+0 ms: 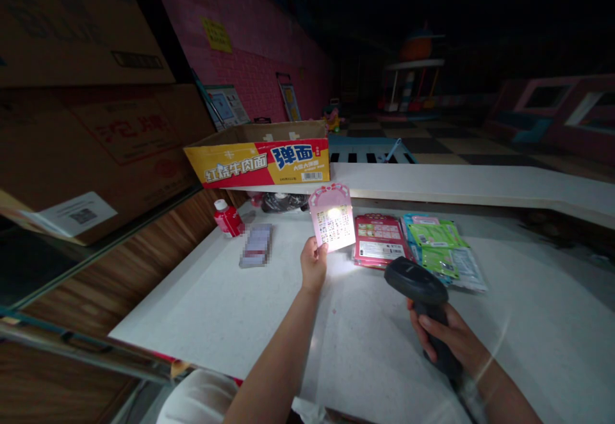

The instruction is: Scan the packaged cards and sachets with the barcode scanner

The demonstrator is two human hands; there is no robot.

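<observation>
My left hand (314,260) pinches the lower corner of a pink card (331,216) with a decorated top edge, holding it up above the table. Bright light falls on the card's printed face. My right hand (444,334) is wrapped round the handle of a black handheld barcode scanner (418,283), whose head points toward the card. Just behind the scanner lies a stack of red packages (379,241) with a white label. Beside that stack, green and blue plastic packets (439,244) overlap one another.
At the left of the white table (192,321) stand a red bottle (227,219) and a blurred-out pack (257,245). A yellow and red noodle carton (262,161) sits on the raised white ledge (456,180). Large brown cartons (106,136) are stacked at the far left.
</observation>
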